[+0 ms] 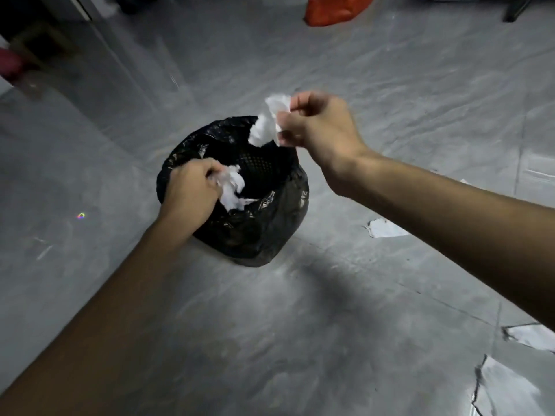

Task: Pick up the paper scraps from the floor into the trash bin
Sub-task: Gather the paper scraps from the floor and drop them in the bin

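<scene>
A small trash bin (270, 217) lined with a black plastic bag stands on the grey floor in the middle of the view. My left hand (189, 187) is over the bin's near-left rim, shut on a crumpled white paper scrap (232, 187) that hangs over the opening. My right hand (318, 124) hovers above the bin's far-right rim, pinching another white paper scrap (268, 121) that dangles toward the opening. More white paper scraps lie on the floor to the right: one (384, 228) beside the bin, one (531, 336) at the right edge, one (504, 388) at the bottom right.
An orange plastic bag (336, 9) lies at the far top of the floor. A dark furniture leg (515, 9) stands at the top right. A glossy wall or door panel (99, 73) runs along the upper left, with dark objects behind it.
</scene>
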### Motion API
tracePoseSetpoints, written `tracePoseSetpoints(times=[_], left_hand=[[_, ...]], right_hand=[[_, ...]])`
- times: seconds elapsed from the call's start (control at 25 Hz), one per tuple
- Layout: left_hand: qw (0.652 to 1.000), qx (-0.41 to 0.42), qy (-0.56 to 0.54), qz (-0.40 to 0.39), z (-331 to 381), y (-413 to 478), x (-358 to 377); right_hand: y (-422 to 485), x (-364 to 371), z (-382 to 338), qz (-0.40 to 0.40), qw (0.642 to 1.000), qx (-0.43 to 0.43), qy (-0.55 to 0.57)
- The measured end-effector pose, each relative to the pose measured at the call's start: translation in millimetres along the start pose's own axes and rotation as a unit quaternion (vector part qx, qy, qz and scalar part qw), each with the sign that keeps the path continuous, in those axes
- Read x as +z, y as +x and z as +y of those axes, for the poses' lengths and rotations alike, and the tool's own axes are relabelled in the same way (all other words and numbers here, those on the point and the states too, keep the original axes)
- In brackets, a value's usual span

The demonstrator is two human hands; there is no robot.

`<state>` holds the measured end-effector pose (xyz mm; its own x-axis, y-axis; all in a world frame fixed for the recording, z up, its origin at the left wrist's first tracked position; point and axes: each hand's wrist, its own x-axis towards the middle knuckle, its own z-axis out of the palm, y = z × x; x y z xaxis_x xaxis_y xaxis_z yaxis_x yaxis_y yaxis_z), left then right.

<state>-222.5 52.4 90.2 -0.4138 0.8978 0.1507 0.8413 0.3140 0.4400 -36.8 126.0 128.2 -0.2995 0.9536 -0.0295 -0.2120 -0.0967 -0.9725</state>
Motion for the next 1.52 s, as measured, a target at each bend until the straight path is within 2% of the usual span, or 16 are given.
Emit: tracePoseSetpoints(times=[0.08,0.24,0.4,0.52,0.64,0.72,0.76,0.84,0.92,1.0,1.08,1.2,1.24,1.32,1.4,1.52], left_hand=[[0.999,-0.029,-0.01,-0.026,-6,-4,2],[0.998,-0.005,-0.038,0.042,12,-15,1],[0.989,0.105,-0.089,0.056,63,-34,9],[0.975,0.181,-0.128,0.004,106,-51,36],[0.958,0.229,-0.129,-0.116,136,-64,77],[0.941,0.239,-0.102,-0.216,144,-66,105],[0.931,0.236,-0.083,-0.265,148,-68,120],[0.915,0.231,-0.045,-0.328,155,-70,149],[0.917,0.229,-0.027,-0.324,162,-71,179],[0.935,0.21,-0.014,-0.284,166,-66,210],[0.948,0.177,0.014,-0.263,162,-59,238],[0.949,0.159,0.062,-0.266,150,-53,270],[0.952,0.162,0.055,-0.255,146,-51,276],[0.958,0.17,0.024,-0.23,141,-50,283],[0.96,0.177,0.005,-0.215,140,-52,285],[0.957,0.215,-0.045,-0.188,151,-54,286]], right_hand=[[10,15,2,-0.005,0.999,0.009,-0.04],[13,12,6,-0.117,0.966,0.176,-0.151],[6,-44,0,-0.079,0.98,0.143,-0.112],[-20,-116,8,-0.039,0.976,0.16,-0.14],[-62,-197,29,-0.007,0.953,0.212,-0.217],[-95,-248,50,-0.002,0.916,0.23,-0.328],[-113,-273,62,-0.004,0.877,0.225,-0.424],[-150,-310,85,-0.036,0.769,0.233,-0.593],[-184,-329,110,-0.079,0.699,0.239,-0.67],[-202,-340,131,-0.096,0.674,0.212,-0.701],[-203,-347,137,-0.079,0.688,0.188,-0.696],[-197,-352,135,-0.039,0.761,0.126,-0.635],[-198,-347,134,-0.055,0.785,0.101,-0.609],[-203,-334,137,-0.154,0.812,0.092,-0.555],[-213,-324,147,-0.241,0.789,0.115,-0.553],[-221,-325,158,-0.263,0.727,0.091,-0.628]])
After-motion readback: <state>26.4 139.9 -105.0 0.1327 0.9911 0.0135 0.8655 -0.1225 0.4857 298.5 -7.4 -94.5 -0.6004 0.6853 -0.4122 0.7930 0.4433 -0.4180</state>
